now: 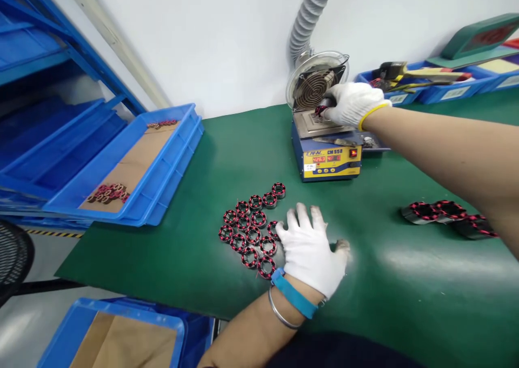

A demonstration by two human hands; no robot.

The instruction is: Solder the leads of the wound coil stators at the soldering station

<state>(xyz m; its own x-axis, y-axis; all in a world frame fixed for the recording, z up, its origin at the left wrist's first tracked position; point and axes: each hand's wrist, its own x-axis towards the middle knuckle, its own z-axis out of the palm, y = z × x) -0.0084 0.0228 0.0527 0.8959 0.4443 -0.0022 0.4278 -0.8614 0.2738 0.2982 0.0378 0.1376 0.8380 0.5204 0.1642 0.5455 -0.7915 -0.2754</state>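
Observation:
My left hand (310, 249), in a white glove, lies spread on the green bench beside a cluster of small wound motor stators (253, 235) with red-and-black faces. Its outermost finger covers part of one stator (273, 229) at the cluster's right side; whether it touches cannot be made out. My right hand (352, 102), gloved with a yellow cuff, is closed around a wound stator (320, 110), partly hidden by the fingers. It is above the metal top of a blue-and-yellow solder pot (330, 162) with a lit red display.
A round fume hood (314, 84) on a grey duct (312, 14) stands behind the pot. More stators (450, 211) sit at right. Stacked blue trays (162, 173) with stators stand at left. Tool bins (450, 89) line the back; another tray (133, 314) is below the front edge.

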